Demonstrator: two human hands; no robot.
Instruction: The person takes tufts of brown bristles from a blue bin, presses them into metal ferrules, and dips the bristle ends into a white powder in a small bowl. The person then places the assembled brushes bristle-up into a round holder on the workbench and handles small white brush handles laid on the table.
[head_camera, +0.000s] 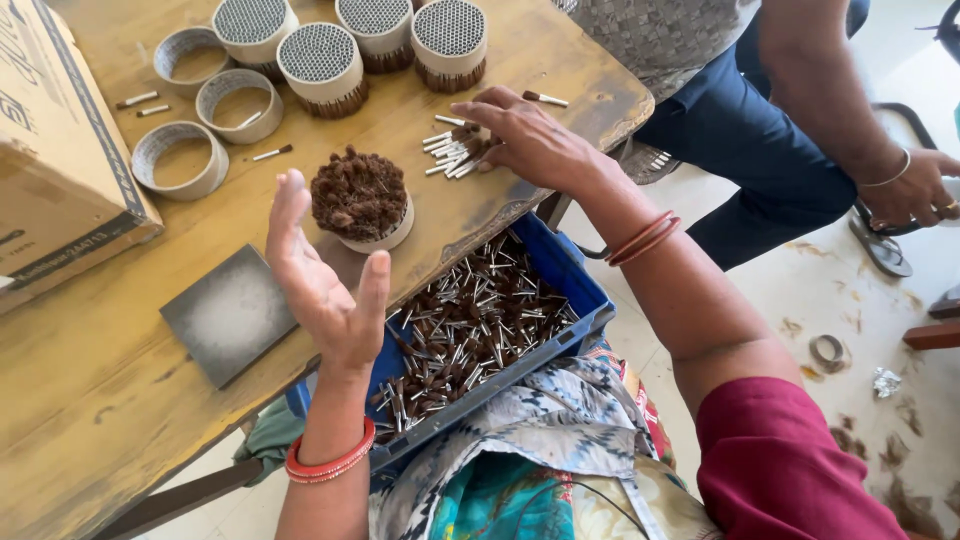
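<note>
My left hand (325, 280) is raised edge-on above the wooden table, fingers straight and apart, holding nothing. Just beyond it stands a white ring packed with brown-tipped sticks (361, 199). My right hand (528, 138) rests palm down on a small heap of loose white sticks with brown tips (449, 151) farther back on the table. A blue tray (573, 284) on my lap holds many more such sticks.
Several filled rings (321, 66) and empty white rings (181, 157) stand at the table's far side. A cardboard box (55, 150) sits at left, a grey square slab (229, 312) near me. Another person (790, 110) sits at right.
</note>
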